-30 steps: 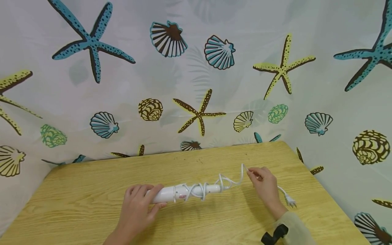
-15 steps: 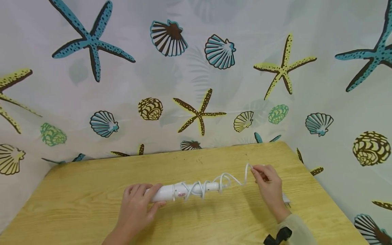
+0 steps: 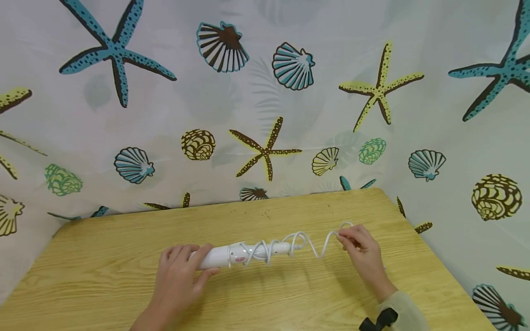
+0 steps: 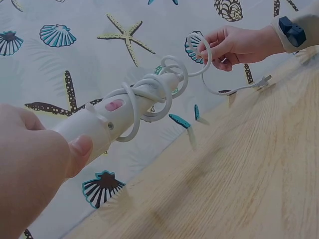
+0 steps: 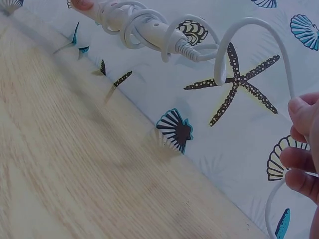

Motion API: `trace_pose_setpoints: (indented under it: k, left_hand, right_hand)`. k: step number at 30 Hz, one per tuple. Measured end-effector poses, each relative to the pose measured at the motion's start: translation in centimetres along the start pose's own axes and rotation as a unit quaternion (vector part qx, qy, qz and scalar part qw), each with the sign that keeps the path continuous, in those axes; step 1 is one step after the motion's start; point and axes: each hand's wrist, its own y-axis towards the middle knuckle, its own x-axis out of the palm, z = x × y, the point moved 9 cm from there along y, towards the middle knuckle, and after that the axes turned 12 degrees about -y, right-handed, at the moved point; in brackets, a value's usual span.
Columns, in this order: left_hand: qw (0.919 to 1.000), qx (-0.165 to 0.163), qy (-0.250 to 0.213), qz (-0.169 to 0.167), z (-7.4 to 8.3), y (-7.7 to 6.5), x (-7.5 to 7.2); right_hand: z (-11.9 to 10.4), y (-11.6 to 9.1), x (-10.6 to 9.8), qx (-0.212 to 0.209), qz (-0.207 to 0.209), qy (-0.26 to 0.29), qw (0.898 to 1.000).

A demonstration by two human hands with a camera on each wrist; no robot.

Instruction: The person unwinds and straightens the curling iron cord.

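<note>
One white wand (image 3: 234,254), left hand (image 3: 179,275) gripping one end — right hand (image 3: 365,255) pinching its cord (image 5: 249,21) beyond the other

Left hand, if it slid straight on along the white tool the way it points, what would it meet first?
Holding the white tool, the left hand would probably meet the tool's raised collar first, then the wound white cord beyond it, though exact depth is hard to judge.
</note>
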Motion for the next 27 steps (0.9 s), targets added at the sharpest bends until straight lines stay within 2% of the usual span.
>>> trace_pose_setpoints:
  k: [4,8,11,16,23,27]
  left_hand:
    - [1.0,-0.004,-0.002,0.003,-0.1,0.0,0.0]
    - [0.9999,-0.011,-0.007,0.004,-0.2,0.1,-0.2]
    - [0.9998,-0.016,-0.012,0.008,-0.4,0.2,-0.4]
    - [0.9997,-0.021,-0.01,0.011,-0.5,0.4,-0.7]
    - [0.9997,-0.02,-0.011,0.009,-0.5,0.4,-0.7]
    - [0.9995,-0.024,-0.015,0.011,-0.5,0.3,-0.7]
  right_hand:
    - [-0.3,0.0,-0.3,-0.023,0.009,0.018,1.0]
    - [-0.3,-0.3,0.1,-0.029,-0.018,0.023,0.999]
    - [-0.6,-0.6,0.6,-0.051,-0.037,0.019,0.998]
    - [-0.8,-0.9,1.6,-0.078,-0.045,0.001,0.996]
    - [1.9,-1.5,2.6,-0.041,-0.065,-0.052,0.996]
    - [3.1,-1.8,3.3,-0.016,-0.09,-0.114,0.989]
